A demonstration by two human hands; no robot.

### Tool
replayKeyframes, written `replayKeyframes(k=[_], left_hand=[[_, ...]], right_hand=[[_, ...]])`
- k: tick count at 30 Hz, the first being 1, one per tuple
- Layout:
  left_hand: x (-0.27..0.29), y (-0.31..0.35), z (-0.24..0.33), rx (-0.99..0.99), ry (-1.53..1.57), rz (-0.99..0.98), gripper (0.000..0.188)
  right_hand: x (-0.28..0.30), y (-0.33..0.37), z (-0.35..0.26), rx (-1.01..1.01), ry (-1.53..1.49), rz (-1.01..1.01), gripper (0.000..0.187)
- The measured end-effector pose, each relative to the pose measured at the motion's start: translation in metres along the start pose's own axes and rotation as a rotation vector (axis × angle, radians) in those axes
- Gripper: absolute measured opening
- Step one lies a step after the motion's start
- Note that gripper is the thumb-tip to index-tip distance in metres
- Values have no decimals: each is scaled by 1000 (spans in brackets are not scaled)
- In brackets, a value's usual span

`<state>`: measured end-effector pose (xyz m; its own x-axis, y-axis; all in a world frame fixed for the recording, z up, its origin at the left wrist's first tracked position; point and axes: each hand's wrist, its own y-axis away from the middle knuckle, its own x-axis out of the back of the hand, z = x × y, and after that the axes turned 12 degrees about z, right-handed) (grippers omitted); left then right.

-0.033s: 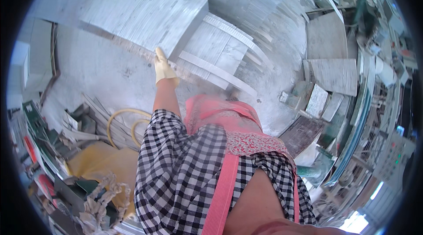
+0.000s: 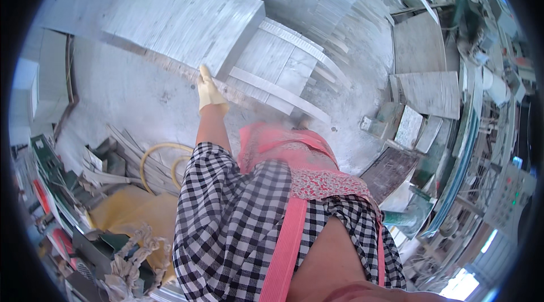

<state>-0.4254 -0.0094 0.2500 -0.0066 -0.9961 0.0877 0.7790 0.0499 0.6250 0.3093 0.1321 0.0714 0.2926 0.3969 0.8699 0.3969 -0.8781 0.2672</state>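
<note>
My left hand (image 2: 209,92), in a cream glove, reaches out to the near edge of a big stack of pale, flat sheets (image 2: 187,18). It is by the stack's lower right corner and seems to touch its side. The thumb points up and outward; the other fingers are mostly hidden, and nothing held shows. Right of the big stack lies a lower pile of pale boards (image 2: 272,55), with a long narrow strip (image 2: 280,93) along its near side. My right hand does not show; a pink apron (image 2: 283,146) and checked clothing fill the lower middle.
A yellow hose (image 2: 148,160) curls among long grey strips on the left, above a yellowish sheet (image 2: 127,211). Wooden panels (image 2: 422,47) and boxes stand at the right, beside machinery with a control panel (image 2: 504,200). The grey floor (image 2: 122,98) is dusty.
The whole view has shifted very slightly. My left hand stays at the stack's corner, and the stacks look the same.
</note>
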Motion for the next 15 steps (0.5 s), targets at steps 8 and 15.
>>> replayKeyframes(k=[8,15], left_hand=[[119,-20,-189,-24,-503,206,57],[155,-52,-197,-286,-678,40,45]], right_hand=[[52,-31,-79,-482,-294,-91,37],[92,-119,-158,-482,-622,276,44]])
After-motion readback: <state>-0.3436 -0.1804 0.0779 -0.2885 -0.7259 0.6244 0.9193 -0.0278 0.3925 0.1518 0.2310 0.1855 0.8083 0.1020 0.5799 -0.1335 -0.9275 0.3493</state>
